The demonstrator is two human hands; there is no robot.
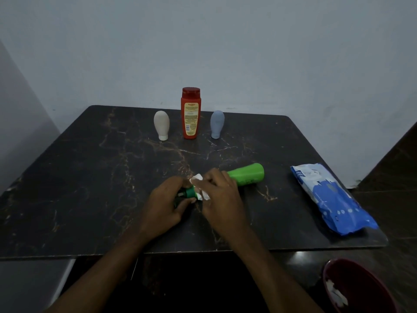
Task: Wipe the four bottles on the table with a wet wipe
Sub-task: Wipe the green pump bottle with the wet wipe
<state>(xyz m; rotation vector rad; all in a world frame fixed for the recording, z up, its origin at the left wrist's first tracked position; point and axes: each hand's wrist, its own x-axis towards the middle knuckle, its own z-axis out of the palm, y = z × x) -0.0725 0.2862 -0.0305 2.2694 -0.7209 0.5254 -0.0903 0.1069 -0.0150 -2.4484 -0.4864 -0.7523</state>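
A green bottle [247, 174] lies on its side in the middle of the dark marble table [90, 177], its base pointing right. My left hand [167, 204] grips its cap end. My right hand [220, 195] holds a white wet wipe [198, 184] wrapped around the bottle's neck. At the back of the table stand a cream bottle [161, 124], a tall red bottle [191, 112] and a grey-blue bottle [217, 123], all upright in a row.
A blue pack of wet wipes [331, 197] lies at the table's right edge. A dark red bin [358, 288] holding white crumpled wipes sits on the floor at the lower right. A pale wall stands behind the table.
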